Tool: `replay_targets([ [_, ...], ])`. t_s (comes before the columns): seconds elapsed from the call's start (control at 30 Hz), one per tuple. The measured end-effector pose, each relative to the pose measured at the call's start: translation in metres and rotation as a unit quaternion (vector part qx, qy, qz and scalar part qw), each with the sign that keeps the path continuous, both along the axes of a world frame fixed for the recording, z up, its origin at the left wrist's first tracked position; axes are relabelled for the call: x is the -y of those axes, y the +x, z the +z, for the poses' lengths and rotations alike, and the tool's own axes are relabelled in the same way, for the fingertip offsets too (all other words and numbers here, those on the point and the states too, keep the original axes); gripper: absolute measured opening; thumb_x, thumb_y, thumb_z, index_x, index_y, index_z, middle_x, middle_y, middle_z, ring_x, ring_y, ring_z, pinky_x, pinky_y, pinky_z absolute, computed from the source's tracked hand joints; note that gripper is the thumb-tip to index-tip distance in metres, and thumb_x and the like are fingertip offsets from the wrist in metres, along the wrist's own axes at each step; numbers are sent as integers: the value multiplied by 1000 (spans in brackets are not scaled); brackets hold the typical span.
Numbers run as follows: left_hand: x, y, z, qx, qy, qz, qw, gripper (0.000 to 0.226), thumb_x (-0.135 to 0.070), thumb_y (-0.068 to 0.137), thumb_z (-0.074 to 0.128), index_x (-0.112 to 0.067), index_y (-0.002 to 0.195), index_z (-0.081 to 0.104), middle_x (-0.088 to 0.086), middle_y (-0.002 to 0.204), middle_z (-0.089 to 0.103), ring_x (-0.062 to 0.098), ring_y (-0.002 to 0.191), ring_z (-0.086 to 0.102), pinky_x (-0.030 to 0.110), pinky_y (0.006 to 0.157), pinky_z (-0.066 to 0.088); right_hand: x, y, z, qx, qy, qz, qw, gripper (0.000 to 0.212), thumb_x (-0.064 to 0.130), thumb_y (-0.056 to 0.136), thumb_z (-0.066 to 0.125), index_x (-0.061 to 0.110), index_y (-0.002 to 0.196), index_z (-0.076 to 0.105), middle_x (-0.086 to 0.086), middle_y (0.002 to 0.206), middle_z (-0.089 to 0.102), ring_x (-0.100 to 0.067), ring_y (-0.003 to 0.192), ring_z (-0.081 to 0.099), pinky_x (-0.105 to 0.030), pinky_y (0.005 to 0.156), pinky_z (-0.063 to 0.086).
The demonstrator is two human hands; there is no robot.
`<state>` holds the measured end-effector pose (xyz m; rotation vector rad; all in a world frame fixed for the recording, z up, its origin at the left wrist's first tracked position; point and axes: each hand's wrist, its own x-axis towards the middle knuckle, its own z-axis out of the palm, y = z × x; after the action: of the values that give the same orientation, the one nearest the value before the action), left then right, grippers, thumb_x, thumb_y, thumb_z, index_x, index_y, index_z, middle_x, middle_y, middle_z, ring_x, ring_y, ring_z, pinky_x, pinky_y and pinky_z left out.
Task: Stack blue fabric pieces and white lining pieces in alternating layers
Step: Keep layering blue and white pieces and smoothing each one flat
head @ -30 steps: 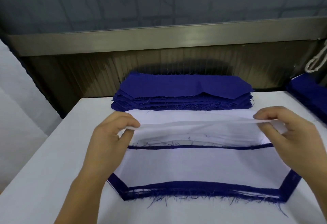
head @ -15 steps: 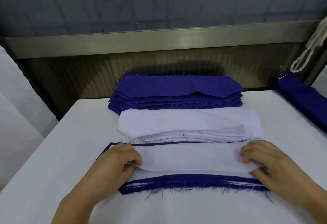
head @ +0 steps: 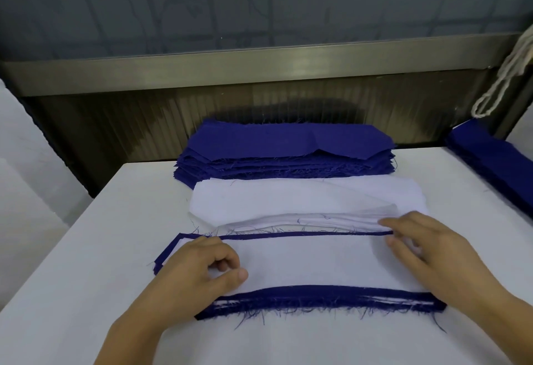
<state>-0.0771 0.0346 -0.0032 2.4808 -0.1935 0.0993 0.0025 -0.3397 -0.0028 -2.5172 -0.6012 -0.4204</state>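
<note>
Matt blue cloth pieces (head: 288,145) with frayed, thready edges, smooth white lining (head: 302,261), a dull brushed-metal rail (head: 259,67) behind the cloth-covered tabletop (head: 86,278).

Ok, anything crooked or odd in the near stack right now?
Slightly: the white lining piece sits off-centre on the blue fabric, leaving a thick frayed blue band in front and a thin one behind.

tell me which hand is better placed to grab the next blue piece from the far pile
Right, likely. The right hand lies open at the stack's far edge, nearer the blue pile; the left hand sits nearer the person, fingers curled on the white lining.
</note>
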Motion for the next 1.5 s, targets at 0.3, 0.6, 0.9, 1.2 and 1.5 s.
replay_targets([
  [0.3,4,4,-3,-1,-1,1,1000,10,-48,81,62,-38,81,62,-17,87,60,4,91,54,15,76,44,-11,27,-9,-31,-69,-89,993,28,17,89,61,23,115,68,0,140,43,-17,95,54,-27,74,43],
  [0.6,8,3,-3,1,-10,15,1000,8,-39,85,65,-37,78,62,-19,86,60,2,90,54,11,75,43,-18,44,5,-66,-73,-71,993,41,22,96,52,14,136,52,5,145,40,-20,119,47,-21,88,34],
  [0.9,10,3,-2,-3,-14,31,999,8,-36,84,66,-38,78,61,-22,88,58,2,90,53,10,75,42,-9,42,12,51,-205,-97,973,24,23,91,59,6,105,65,-7,152,39,-27,119,51,-37,96,45],
  [1.2,24,10,4,103,21,48,993,12,-26,89,61,-38,90,64,-26,90,60,0,93,54,9,79,41,-20,34,29,109,-68,-78,989,22,-6,79,64,6,96,72,-7,114,61,-26,93,61,-29,76,48],
  [1.5,33,73,8,29,194,43,980,66,-60,93,40,-25,148,30,-9,154,27,10,139,23,23,112,17,-47,68,11,-46,-147,-86,984,30,35,99,42,20,110,65,4,115,60,-19,103,52,-33,87,44],
])
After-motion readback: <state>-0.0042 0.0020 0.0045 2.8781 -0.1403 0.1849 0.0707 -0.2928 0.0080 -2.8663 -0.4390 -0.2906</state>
